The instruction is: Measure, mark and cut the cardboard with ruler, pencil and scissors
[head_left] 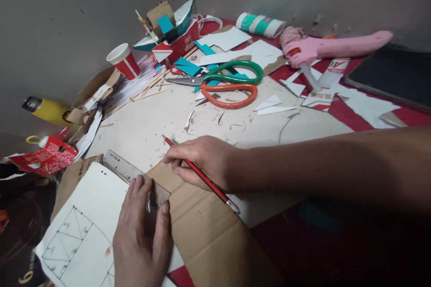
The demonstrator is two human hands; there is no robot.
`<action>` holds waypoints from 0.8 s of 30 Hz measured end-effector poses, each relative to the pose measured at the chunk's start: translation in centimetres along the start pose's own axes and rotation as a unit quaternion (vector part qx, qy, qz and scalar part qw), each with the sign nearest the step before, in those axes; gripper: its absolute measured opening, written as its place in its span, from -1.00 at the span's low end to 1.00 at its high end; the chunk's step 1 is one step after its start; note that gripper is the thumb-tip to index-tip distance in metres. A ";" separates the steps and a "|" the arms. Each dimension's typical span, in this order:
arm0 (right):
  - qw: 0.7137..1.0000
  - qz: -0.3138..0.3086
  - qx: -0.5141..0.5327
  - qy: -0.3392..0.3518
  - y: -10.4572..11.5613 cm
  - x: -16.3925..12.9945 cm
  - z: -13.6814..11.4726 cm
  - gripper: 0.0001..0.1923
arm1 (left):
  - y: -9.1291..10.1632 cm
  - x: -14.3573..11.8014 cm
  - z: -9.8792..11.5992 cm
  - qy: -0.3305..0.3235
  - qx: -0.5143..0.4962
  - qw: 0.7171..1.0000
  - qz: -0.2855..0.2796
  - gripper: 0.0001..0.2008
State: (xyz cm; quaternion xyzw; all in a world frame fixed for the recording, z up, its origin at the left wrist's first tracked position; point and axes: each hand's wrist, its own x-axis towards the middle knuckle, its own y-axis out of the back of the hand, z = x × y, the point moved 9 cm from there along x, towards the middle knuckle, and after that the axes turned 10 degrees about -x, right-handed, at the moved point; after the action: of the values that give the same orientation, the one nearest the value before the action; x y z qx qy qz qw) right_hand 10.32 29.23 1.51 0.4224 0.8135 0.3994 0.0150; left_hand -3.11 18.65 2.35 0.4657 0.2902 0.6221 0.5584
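Note:
My right hand is closed around a red and black pencil; its sharpened tip points up and left, over the pale work surface. My left hand lies over the near end of a clear plastic ruler, with fingertips on it and the thumb at its lower edge. Under the ruler is a piece of brown cardboard, with a crease across it. Beside the left hand, a white sheet bears a drawn lattice of lines and triangles, partly covered by that hand.
Scissors with green and orange handles lie beyond my hands, among paper scraps. A pink glue gun rests at the right. Farther back are a paper cup, a tape roll and a model boat. A yellow bottle lies left.

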 end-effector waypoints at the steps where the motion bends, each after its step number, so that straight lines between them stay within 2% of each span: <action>1: 1.000 0.004 0.001 0.000 0.0 0.0 0.0 -0.80 | 0.0 0.0 -0.1 0.008 -0.001 1.000 0.003 -0.53; 3: 1.000 0.005 0.007 0.004 -0.1 0.0 0.0 -0.80 | 0.0 0.0 0.0 -0.002 0.000 1.000 0.011 -0.55; 7: 1.000 0.003 0.021 0.007 -0.3 0.1 -0.1 -0.79 | 0.3 -0.2 1.1 -0.087 0.023 0.995 0.035 -0.60; 9: 1.000 0.011 0.021 0.004 -0.1 0.1 0.0 -0.79 | 0.3 -0.2 1.3 -0.109 0.038 0.993 0.037 -0.61; 18: 0.999 0.021 0.027 0.014 0.3 0.0 -0.1 -0.68 | 0.1 -0.2 1.4 -0.116 0.060 0.991 0.009 -0.60; 24: 0.997 0.055 0.047 -0.019 1.3 0.1 0.3 -0.66 | 0.3 0.0 1.7 -0.133 0.070 0.988 0.028 -0.63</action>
State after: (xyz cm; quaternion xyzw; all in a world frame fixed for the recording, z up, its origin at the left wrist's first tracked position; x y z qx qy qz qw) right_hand 11.22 29.89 2.24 0.4741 0.8068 0.3523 -0.0113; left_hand -1.68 18.26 3.31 0.5901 0.2429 0.5484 0.5404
